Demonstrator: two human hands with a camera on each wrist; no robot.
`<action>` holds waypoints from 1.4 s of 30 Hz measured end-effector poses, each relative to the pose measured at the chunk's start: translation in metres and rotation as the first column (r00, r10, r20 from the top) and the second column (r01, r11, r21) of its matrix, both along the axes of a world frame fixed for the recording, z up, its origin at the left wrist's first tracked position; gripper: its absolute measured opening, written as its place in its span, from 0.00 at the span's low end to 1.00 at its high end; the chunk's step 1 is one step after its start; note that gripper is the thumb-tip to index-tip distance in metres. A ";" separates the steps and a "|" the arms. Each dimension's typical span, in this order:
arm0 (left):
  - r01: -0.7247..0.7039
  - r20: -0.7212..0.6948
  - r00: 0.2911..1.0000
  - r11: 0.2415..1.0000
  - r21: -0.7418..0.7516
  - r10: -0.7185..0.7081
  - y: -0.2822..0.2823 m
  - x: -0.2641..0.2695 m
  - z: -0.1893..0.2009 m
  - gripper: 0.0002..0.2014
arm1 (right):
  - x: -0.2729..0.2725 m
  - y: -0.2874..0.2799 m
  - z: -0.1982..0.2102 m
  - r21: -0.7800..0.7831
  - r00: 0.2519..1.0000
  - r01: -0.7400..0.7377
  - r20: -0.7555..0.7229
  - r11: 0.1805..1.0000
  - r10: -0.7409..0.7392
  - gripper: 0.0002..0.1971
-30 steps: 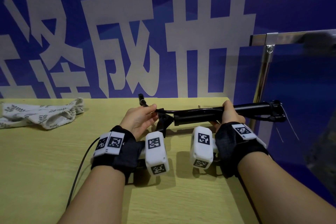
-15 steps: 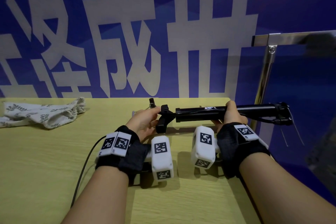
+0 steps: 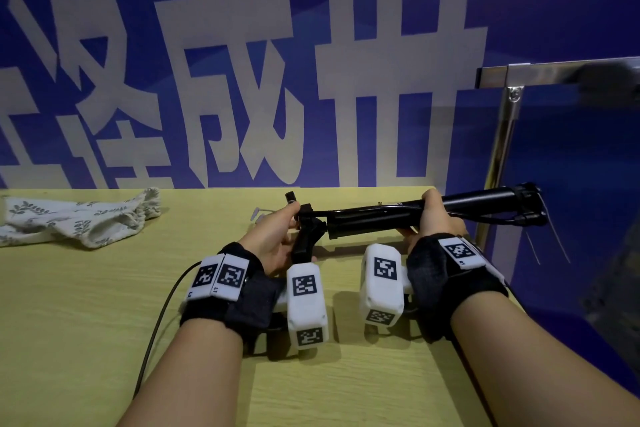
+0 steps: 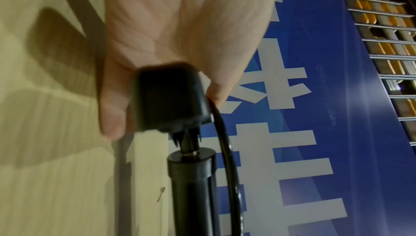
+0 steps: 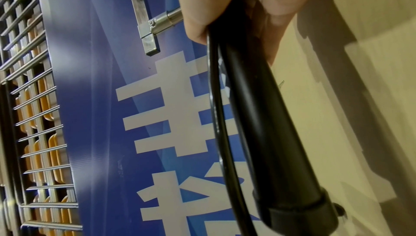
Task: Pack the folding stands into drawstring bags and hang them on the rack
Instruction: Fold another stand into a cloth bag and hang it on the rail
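A black folding stand lies level in the air just above the yellow table, its far end sticking out past the table's right edge. My right hand grips its tube near the middle, fingers wrapped round. My left hand holds the black head piece at the stand's left end between thumb and fingers. A thin black cable runs along the tube. A white leaf-print drawstring bag lies crumpled at the table's far left.
A metal rack post with a crossbar stands just off the table's right edge. A blue banner wall with large white characters backs the table. A black wire trails from my left wrist.
The stand has shifted slightly right and its right end tilted up a little. My left hand has slid onto the head piece, which now hangs down toward my palm.
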State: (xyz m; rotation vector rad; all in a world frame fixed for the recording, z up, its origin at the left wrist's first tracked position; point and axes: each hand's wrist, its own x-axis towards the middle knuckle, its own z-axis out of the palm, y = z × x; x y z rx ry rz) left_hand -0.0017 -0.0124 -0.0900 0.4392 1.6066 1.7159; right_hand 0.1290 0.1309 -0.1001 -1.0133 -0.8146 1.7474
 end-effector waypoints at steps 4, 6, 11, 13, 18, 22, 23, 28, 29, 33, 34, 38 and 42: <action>0.112 0.077 0.991 0.993 -0.027 -0.110 0.001 0.005 0.003 0.21 | 0.003 -0.001 0.002 -0.005 0.999 -0.013 -0.029 1.000 0.013 0.27; 0.087 0.066 0.994 0.996 -0.012 -0.086 0.001 0.005 0.004 0.19 | 0.003 -0.001 0.002 0.001 1.000 -0.017 -0.025 1.000 0.017 0.27; 0.042 0.033 0.999 0.999 0.000 -0.042 0.007 0.005 0.001 0.12 | 0.002 -0.001 0.001 -0.007 1.000 -0.013 -0.011 1.000 0.013 0.27; 0.011 -0.013 1.000 0.999 -0.031 -0.012 0.010 0.005 0.000 0.13 | 0.000 0.000 -0.001 -0.003 1.000 -0.008 -0.002 1.000 0.008 0.26; -0.086 -0.151 0.985 0.995 -0.050 0.077 0.012 -0.002 -0.004 0.13 | -0.007 -0.001 -0.003 0.001 1.000 -0.018 -0.015 1.000 0.018 0.22; -0.065 -0.290 0.956 0.997 -0.037 0.052 0.010 0.001 -0.006 0.10 | -0.012 0.002 -0.005 0.001 1.000 -0.019 -0.008 1.000 0.019 0.24; -0.044 -0.309 0.951 0.998 -0.051 0.026 0.010 0.002 -0.006 0.09 | -0.013 0.002 -0.006 -0.004 1.000 -0.020 0.019 1.000 0.020 0.25; 0.038 -0.260 0.964 0.996 -0.083 -0.059 0.012 0.005 -0.008 0.09 | -0.014 0.004 -0.009 -0.006 0.998 0.017 0.052 1.000 -0.017 0.26; 0.035 -0.260 0.964 0.996 -0.084 -0.055 0.012 0.005 -0.009 0.08 | -0.014 0.003 -0.008 -0.002 0.998 0.016 0.053 1.000 -0.016 0.26; 0.012 -0.271 0.962 0.997 -0.077 -0.032 0.012 0.002 -0.010 0.08 | -0.013 -0.002 -0.007 0.009 0.997 -0.009 0.081 1.000 0.008 0.31; 0.009 -0.275 0.961 0.997 -0.076 -0.029 0.012 0.002 -0.010 0.08 | -0.013 -0.002 -0.007 0.005 0.997 -0.008 0.079 1.000 0.008 0.33; -0.014 -0.311 0.950 0.997 -0.071 -0.009 0.012 0.002 -0.008 0.09 | -0.010 -0.002 -0.005 -0.023 0.998 -0.018 0.056 1.000 0.019 0.26; -0.042 -0.345 0.939 0.997 -0.061 0.019 0.013 0.000 -0.008 0.10 | -0.012 0.000 -0.007 -0.028 0.998 -0.034 0.049 0.999 0.036 0.27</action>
